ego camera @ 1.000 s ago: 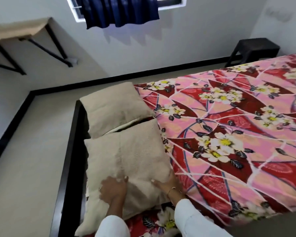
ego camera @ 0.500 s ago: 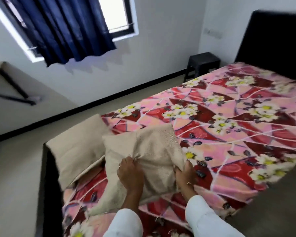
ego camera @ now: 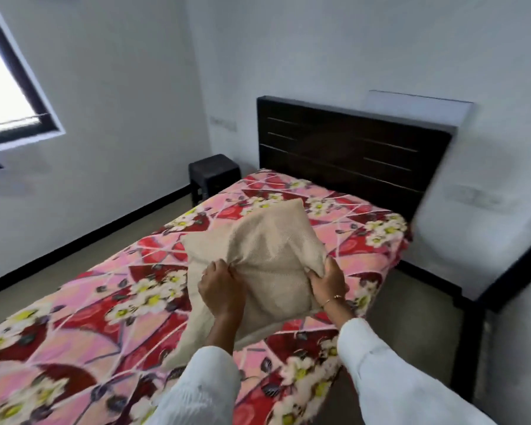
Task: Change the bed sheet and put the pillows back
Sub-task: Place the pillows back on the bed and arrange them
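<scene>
A beige pillow (ego camera: 267,250) hangs in the air over the bed, held by both hands. My left hand (ego camera: 221,286) grips a bunch of its cover near the lower left. My right hand (ego camera: 327,282) grips its right edge. Under it lies the pink and red floral bed sheet (ego camera: 111,305), spread flat over the mattress. The dark wooden headboard (ego camera: 350,154) stands at the far end of the bed. The second pillow is out of view.
A small black stool (ego camera: 212,174) stands beside the bed's far left corner, against the white wall. A window (ego camera: 10,96) is at the left. Grey floor runs along both sides of the bed, with a dark frame edge (ego camera: 472,308) at the right.
Both hands have lifted the pillow off the foot of the bed and carried it toward the headboard. The view has swung from the foot end to the head end.
</scene>
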